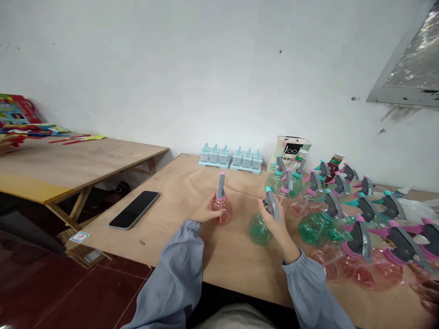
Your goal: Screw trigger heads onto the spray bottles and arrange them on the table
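Observation:
My left hand (208, 210) is wrapped round the body of a pink spray bottle (224, 212), which stands upright on the wooden table (164, 233). Its grey trigger head with a pink nozzle points up. My right hand (276, 217) grips the grey and teal spray head of a green spray bottle (258, 229), whose round body tilts slightly near the tabletop. Whether that bottle touches the table I cannot tell. Right of my right hand, several more spray bottles stand close together, among them a green one (310, 228) and a pink one (377, 272).
A phone (134, 210) lies at the left of the table. Two light-blue popsicle moulds (214, 156) and a printed box (288, 153) stand at the back by the wall. Another person's hand (427, 288) is at the right edge. A second table (103, 155) bears colourful items.

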Demonstrator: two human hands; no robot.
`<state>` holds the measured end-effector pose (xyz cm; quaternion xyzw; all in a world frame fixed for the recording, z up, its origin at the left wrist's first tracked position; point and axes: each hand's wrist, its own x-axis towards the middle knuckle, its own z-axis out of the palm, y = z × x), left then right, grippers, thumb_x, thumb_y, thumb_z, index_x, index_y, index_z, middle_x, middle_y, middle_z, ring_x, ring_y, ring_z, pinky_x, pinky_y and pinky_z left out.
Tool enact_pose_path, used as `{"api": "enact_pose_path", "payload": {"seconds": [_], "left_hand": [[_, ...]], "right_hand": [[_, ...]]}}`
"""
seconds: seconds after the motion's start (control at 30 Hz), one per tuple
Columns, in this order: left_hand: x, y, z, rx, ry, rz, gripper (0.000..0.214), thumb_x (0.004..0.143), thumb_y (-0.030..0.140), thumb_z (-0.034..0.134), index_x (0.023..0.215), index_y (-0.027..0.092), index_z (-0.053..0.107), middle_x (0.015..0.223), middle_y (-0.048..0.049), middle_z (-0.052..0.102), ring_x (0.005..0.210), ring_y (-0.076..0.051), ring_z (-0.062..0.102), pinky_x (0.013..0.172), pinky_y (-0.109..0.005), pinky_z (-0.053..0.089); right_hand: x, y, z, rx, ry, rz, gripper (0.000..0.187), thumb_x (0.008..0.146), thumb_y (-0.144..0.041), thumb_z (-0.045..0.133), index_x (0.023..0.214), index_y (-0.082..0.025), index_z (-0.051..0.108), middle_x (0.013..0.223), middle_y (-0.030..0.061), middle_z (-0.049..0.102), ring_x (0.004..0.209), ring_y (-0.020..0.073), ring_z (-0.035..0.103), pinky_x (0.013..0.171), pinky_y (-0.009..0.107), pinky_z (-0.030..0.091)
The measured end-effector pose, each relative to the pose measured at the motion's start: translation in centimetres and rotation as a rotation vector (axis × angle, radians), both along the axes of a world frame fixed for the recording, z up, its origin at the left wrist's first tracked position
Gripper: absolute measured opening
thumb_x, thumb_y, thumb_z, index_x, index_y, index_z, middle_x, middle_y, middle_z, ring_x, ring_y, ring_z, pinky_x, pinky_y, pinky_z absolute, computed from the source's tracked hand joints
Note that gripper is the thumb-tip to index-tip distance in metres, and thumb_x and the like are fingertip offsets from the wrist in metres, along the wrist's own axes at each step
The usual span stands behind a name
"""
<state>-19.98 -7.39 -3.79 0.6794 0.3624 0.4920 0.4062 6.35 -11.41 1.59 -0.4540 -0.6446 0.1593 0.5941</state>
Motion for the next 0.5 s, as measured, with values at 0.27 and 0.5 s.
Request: {"api": "enact_pose_path", "payload": {"seconds": [0.27,0.5], "left_hand": [[0.06,-0.01,0.04,-0.044,0.006,0.020,0.067,0.065,0.043,0.085,0.122,0.023,0.058,0.116,-0.0077,0.066,0.117,-0.027,0.061,0.108,-0.042,0.048],[0.08,-0.06,0.13,-0.023,0.037,0.021,0.065,0.067,0.049,0.084,0.121,0.024,0.057,0.115,-0.0086,0.066,0.115,-0.026,0.061,0.108,-0.042,0.047]], "right_hand": [[0.41,0.12,-0.14,-0.065,-0.006,0.023,0.024,0.083,-0.048,0.061,0.081,-0.024,0.059,0.070,-0.0011,0.060,0.053,0.0140,0.054,0.059,0.031,0.050],[0.99,-0.17,-0.12,0.010,-0.066,0.053,0.038,0.079,-0.049,0.070,0.103,-0.023,0.060,0.100,0.0065,0.069,0.079,0.0201,0.065,0.076,0.037,0.056]]}}
